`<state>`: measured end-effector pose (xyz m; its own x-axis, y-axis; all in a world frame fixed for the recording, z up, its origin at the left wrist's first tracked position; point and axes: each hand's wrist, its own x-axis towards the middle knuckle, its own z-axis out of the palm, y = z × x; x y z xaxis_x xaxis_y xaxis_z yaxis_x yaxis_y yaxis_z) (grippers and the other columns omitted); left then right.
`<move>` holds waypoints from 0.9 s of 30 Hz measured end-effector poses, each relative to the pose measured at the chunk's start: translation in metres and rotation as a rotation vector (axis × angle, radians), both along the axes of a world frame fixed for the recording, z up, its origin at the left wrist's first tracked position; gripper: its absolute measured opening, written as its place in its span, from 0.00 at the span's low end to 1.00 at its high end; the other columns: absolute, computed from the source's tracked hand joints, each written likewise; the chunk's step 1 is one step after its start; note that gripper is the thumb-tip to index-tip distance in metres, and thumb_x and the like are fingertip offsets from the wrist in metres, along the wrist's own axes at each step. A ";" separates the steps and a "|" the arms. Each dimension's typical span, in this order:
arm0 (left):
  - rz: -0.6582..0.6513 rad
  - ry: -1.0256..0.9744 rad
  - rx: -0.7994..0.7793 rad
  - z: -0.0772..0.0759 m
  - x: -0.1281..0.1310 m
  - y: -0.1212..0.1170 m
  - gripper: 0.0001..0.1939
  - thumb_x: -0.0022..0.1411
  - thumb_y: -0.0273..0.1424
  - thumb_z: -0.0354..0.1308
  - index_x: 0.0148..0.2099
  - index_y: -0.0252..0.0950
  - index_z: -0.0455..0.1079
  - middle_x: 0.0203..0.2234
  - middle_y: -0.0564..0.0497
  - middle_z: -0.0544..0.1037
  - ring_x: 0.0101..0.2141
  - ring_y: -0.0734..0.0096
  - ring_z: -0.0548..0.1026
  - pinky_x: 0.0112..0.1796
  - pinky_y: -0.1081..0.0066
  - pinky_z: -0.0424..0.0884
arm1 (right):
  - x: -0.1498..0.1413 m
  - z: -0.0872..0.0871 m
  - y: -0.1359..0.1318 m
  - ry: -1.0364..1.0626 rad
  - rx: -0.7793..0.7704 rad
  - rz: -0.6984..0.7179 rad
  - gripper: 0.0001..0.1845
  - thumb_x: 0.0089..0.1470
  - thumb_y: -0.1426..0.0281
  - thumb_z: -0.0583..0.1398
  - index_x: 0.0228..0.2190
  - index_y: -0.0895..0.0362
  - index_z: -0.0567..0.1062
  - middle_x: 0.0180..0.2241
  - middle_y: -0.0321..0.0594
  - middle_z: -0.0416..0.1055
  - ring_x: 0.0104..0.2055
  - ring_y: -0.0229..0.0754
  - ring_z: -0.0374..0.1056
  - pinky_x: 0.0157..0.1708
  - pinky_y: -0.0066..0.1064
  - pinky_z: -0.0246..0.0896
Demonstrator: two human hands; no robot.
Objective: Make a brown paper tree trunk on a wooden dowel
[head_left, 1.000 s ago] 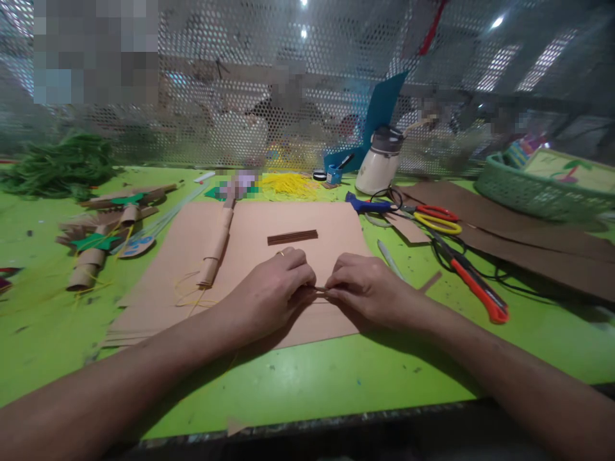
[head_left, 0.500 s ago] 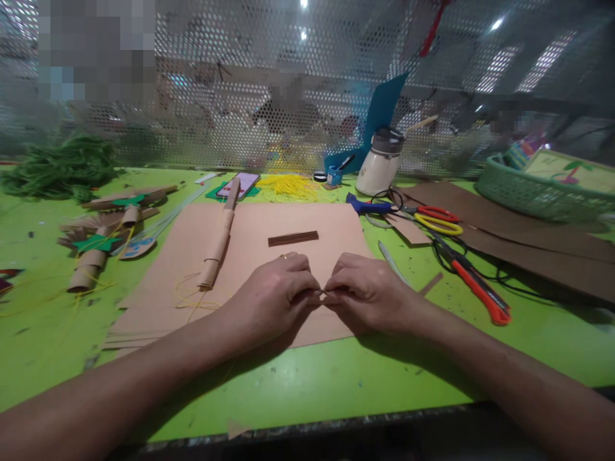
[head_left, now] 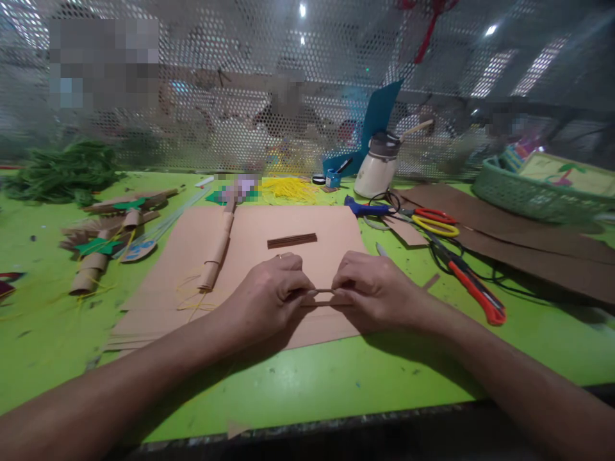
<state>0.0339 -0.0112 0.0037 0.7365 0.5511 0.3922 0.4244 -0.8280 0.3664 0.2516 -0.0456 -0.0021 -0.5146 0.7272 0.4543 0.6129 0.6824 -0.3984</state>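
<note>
My left hand (head_left: 276,288) and my right hand (head_left: 372,288) pinch a thin brown paper strip (head_left: 323,291) between them, a short length of it bare between the fingertips. Both sets of fingers are closed, hiding the strip's ends. Below it lies the edge of a stack of light brown paper sheets (head_left: 254,221). On the sheets, just beyond my hands, rests a narrow pleated piece of brown paper (head_left: 292,241). A rolled brown paper tube (head_left: 218,250) with yellow strands at its lower end lies to the left of my left hand.
To the right lie a red-handled cutter knife (head_left: 475,285), scissors (head_left: 435,221), a blue glue gun (head_left: 368,208) and dark brown sheets (head_left: 509,230). A green basket (head_left: 528,192) stands behind. Paper figures with green stars (head_left: 98,246) sit at left. A pale jug (head_left: 377,169) stands at the back.
My fingertips came close together half a second ago and are now further apart, baring more of the strip. The pleated paper stays in place. The view has shifted slightly.
</note>
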 end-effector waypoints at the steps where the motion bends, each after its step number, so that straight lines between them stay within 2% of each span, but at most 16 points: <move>1: 0.000 0.006 -0.004 0.001 0.000 0.000 0.12 0.62 0.26 0.57 0.26 0.33 0.73 0.21 0.52 0.66 0.27 0.73 0.66 0.27 0.73 0.59 | 0.000 0.001 0.000 -0.008 -0.017 -0.005 0.06 0.55 0.78 0.59 0.27 0.59 0.74 0.27 0.40 0.71 0.30 0.38 0.65 0.31 0.29 0.59; 6: 0.024 0.030 -0.029 0.004 0.000 0.002 0.12 0.62 0.27 0.57 0.25 0.34 0.73 0.21 0.53 0.66 0.27 0.73 0.66 0.27 0.73 0.59 | 0.002 0.005 -0.002 -0.033 -0.046 -0.007 0.06 0.55 0.78 0.59 0.27 0.59 0.72 0.28 0.40 0.70 0.30 0.38 0.64 0.31 0.28 0.58; 13: 0.047 0.029 -0.129 0.007 -0.008 0.014 0.11 0.61 0.28 0.58 0.27 0.35 0.77 0.22 0.53 0.69 0.26 0.75 0.68 0.28 0.73 0.61 | 0.012 0.006 0.001 -0.086 0.011 -0.016 0.08 0.56 0.79 0.56 0.26 0.59 0.71 0.26 0.39 0.69 0.28 0.37 0.62 0.29 0.28 0.54; 20: -0.011 0.137 -0.235 0.010 -0.011 0.021 0.11 0.63 0.28 0.56 0.31 0.36 0.78 0.25 0.53 0.71 0.28 0.75 0.69 0.29 0.74 0.63 | 0.011 0.007 -0.001 -0.101 -0.108 -0.080 0.06 0.52 0.78 0.59 0.25 0.59 0.71 0.25 0.36 0.69 0.26 0.35 0.60 0.28 0.27 0.52; 24: -0.009 0.150 -0.194 0.009 -0.011 0.020 0.10 0.65 0.30 0.55 0.36 0.38 0.78 0.27 0.52 0.72 0.30 0.74 0.70 0.31 0.73 0.63 | 0.011 0.006 0.001 -0.106 -0.109 -0.095 0.05 0.52 0.77 0.59 0.26 0.59 0.72 0.26 0.36 0.69 0.26 0.34 0.60 0.28 0.27 0.52; 27: 0.036 0.106 -0.073 0.005 -0.009 0.017 0.10 0.65 0.30 0.55 0.39 0.38 0.78 0.30 0.51 0.73 0.33 0.71 0.70 0.33 0.72 0.63 | 0.011 0.002 0.003 -0.147 0.008 -0.055 0.05 0.53 0.78 0.58 0.26 0.60 0.73 0.27 0.39 0.68 0.29 0.37 0.62 0.29 0.29 0.52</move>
